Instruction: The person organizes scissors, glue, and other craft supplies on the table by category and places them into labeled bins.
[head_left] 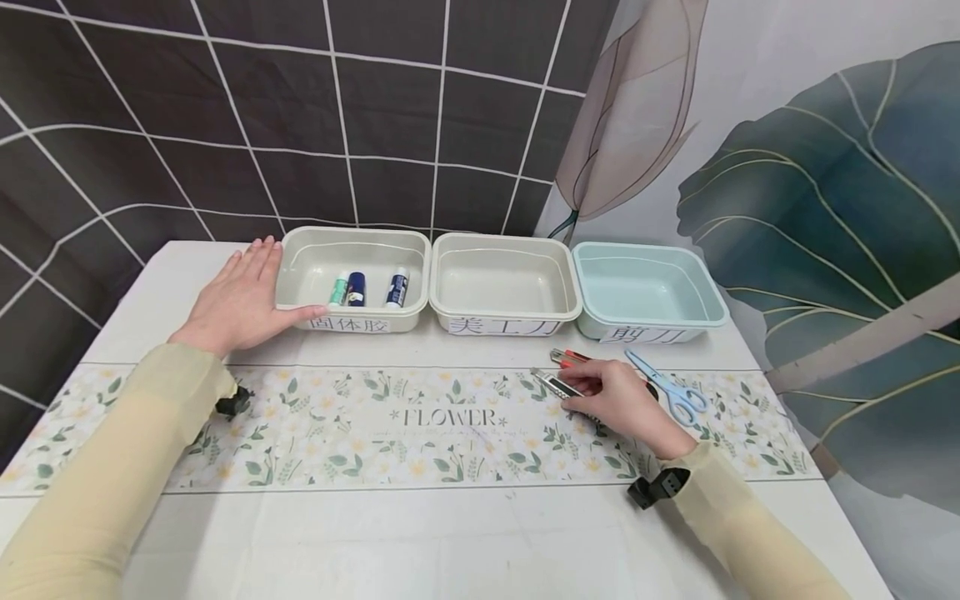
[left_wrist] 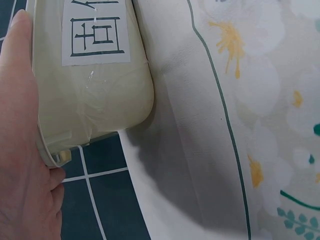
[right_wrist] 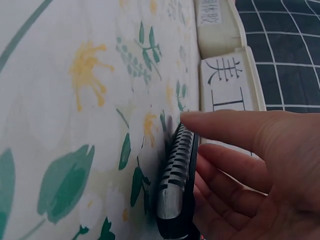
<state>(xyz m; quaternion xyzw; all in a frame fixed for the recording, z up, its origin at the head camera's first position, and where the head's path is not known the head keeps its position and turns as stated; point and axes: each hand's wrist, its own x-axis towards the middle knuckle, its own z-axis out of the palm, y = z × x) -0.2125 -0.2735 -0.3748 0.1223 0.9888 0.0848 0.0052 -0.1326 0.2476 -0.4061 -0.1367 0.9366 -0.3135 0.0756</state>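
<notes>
My left hand (head_left: 242, 302) lies with straight fingers along the left end of the first cream bin (head_left: 352, 237), its thumb stretched over the front rim by the label. In that bin lie a green glue stick (head_left: 338, 290) and two dark blue glue sticks (head_left: 356, 289). With thumb and fingers my right hand (head_left: 621, 402) pinches a black and grey utility knife (right_wrist: 176, 175) low over the tablecloth. A red utility knife (head_left: 567, 357) lies just behind it, partly hidden by the hand. Light blue scissors (head_left: 678, 393) rest to the right of the hand.
A second cream bin (head_left: 504, 321) stands in the middle of the row, and a light blue bin (head_left: 648, 321) at its right end. Each bin has a paper label in front. The flowered tablecloth (head_left: 450, 454) covers the table; a dark tiled backdrop (head_left: 390, 108) stands behind.
</notes>
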